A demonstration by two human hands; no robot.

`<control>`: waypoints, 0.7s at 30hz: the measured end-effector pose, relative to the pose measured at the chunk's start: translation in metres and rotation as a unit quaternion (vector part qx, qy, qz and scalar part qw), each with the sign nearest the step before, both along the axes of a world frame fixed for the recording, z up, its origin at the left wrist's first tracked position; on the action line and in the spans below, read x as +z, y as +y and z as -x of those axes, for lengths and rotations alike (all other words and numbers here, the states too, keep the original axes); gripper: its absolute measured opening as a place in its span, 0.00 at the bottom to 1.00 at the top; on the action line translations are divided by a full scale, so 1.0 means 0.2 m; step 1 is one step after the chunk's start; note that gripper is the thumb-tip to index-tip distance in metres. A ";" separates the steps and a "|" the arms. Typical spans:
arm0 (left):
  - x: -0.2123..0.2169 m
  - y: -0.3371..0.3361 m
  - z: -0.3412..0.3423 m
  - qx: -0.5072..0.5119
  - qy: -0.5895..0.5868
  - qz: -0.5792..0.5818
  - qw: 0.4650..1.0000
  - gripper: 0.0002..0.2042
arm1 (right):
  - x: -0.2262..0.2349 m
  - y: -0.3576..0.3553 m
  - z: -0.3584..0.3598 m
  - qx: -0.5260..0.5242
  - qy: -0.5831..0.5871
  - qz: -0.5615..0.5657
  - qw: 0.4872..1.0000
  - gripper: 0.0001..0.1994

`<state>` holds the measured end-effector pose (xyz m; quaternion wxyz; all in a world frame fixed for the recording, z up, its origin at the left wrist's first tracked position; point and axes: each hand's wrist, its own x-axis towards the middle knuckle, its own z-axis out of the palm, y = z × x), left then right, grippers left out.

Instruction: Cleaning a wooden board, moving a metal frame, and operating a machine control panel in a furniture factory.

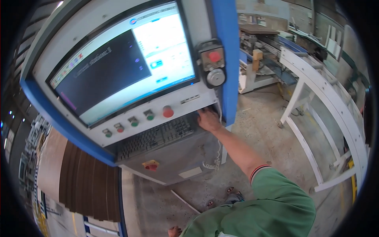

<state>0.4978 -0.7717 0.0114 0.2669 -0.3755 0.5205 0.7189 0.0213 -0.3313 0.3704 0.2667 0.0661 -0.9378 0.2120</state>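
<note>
The keyboard [160,136] lay on the shelf [202,132] under the screen [130,59], its long axis running from the shelf's left end toward the right. The right grip [209,119] was at the shelf's right end, just beyond the keyboard, so the keys lay to its left. Its fingertips went into shade, and I could not tell whether they grasped anything. The left grip [174,232], well apart near the person's body, was partly hidden, its state unclear too; the right was nearer.

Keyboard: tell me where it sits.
In the head view, left of centre, the keyboard lies beneath the push buttons, left of the right hand.
</note>
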 end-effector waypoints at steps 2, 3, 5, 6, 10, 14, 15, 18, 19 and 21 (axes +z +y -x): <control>0.32 0.16 0.01 -0.197 0.205 0.119 0.951 0.39 | -0.05 0.22 -0.02 -0.038 -0.002 -0.028 0.999 0.20; 0.41 0.22 0.00 -0.334 0.402 0.223 0.823 0.34 | -0.12 0.30 -0.02 -0.063 -0.004 -0.038 0.997 0.20; 0.16 0.15 0.07 -0.206 0.261 0.134 0.934 0.32 | -0.05 0.28 -0.04 -0.043 0.008 -0.005 0.999 0.20; 0.04 0.03 0.00 -0.019 0.108 0.045 0.993 0.30 | -0.02 0.05 0.00 -0.001 0.021 0.011 1.000 0.20; 0.06 0.08 0.13 -0.015 0.032 0.019 0.999 0.26 | -0.07 0.29 -0.04 -0.051 0.018 0.001 0.999 0.20; -0.09 0.08 0.25 -0.169 0.074 0.098 0.978 0.21 | -0.10 0.37 -0.05 -0.054 0.037 0.015 0.998 0.19; -0.08 0.01 0.20 -0.130 0.093 0.179 0.971 0.20 | -0.11 0.23 -0.01 -0.026 0.058 0.022 0.998 0.19; -0.10 -0.11 0.21 -0.138 0.127 0.050 0.981 0.21 | -0.04 0.09 0.00 0.001 0.073 0.025 0.997 0.20; -0.08 -0.02 0.30 -0.174 0.121 0.036 0.977 0.21 | -0.06 0.28 -0.05 -0.036 0.065 0.014 0.997 0.20; -0.01 0.01 0.27 -0.156 0.088 0.153 0.972 0.21 | -0.07 0.24 -0.04 -0.035 0.071 -0.011 0.997 0.22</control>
